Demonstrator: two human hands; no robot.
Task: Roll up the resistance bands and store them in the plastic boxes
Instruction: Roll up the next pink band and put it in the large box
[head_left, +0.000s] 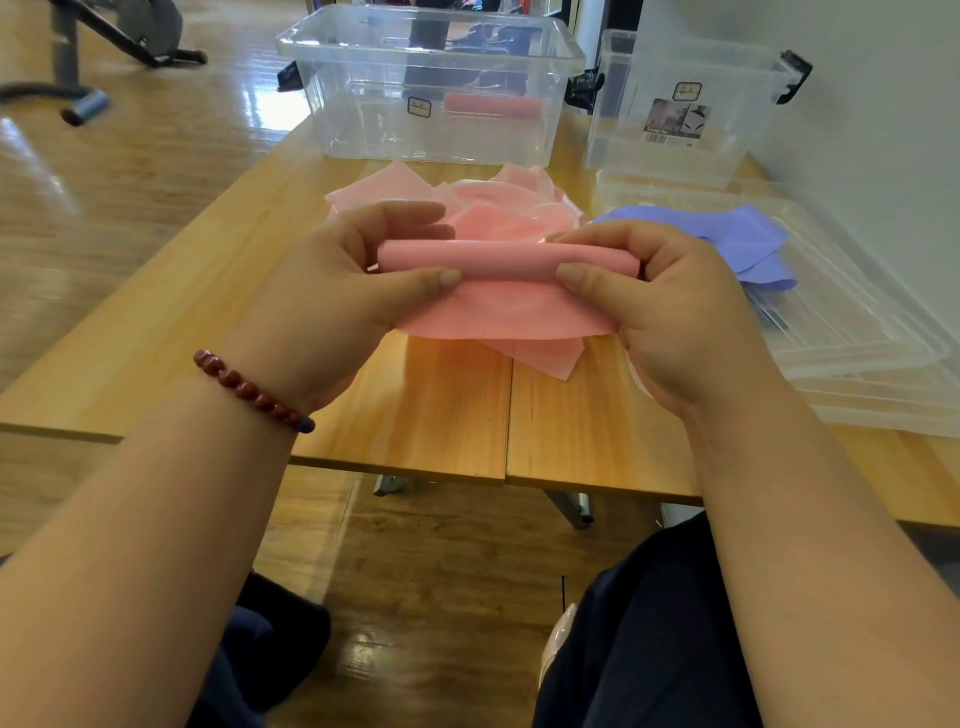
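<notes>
Grip of left hand (332, 291) and right hand (670, 312) pinches the half-rolled pink band (509, 260).

A: Any txt readable on the large clear box (363, 130)?

B: One small badge (420, 108) is seen on its front wall, w/ a dark border and pale ground. A cursive mark is printed on it, poss. a brand, but no letter can be made out.

A: And on the small clear box (623, 130)?

B: A second badge (687, 91), same style, is stuck near the top of the front. Script also illegible. Just below, a photo sticker (678, 118) is found, w/ a barcode strip (657, 138) along its bottom edge. Digits and fine print are too small to be read.

A: So nothing legible?

B: Nothing can be read w/ certainty.
</notes>
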